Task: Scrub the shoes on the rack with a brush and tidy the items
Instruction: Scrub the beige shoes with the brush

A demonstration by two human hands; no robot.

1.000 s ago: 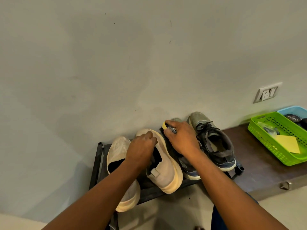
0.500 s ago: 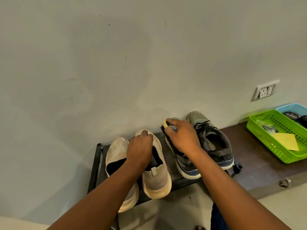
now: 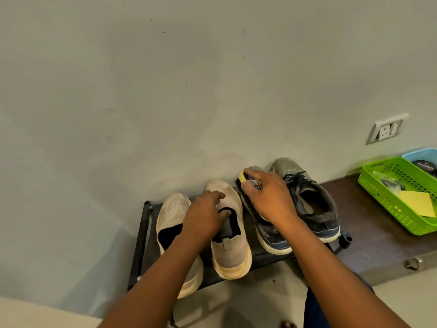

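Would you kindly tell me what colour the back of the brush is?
Yellow, with black bristles; the brush shows best in the head view, under the right hand.

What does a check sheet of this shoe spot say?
Surface: black rack against the wall, wooden ledge beside it.
Job's things: two beige shoes and two dark sneakers on the rack; brush on the left sneaker.
Clutter: green basket with yellow paper; blue basket behind.
Hands: left hand on the right beige shoe, fingers inside; right hand grips the brush.
Cables: nothing seen.
Surroundings: grey wall, socket.
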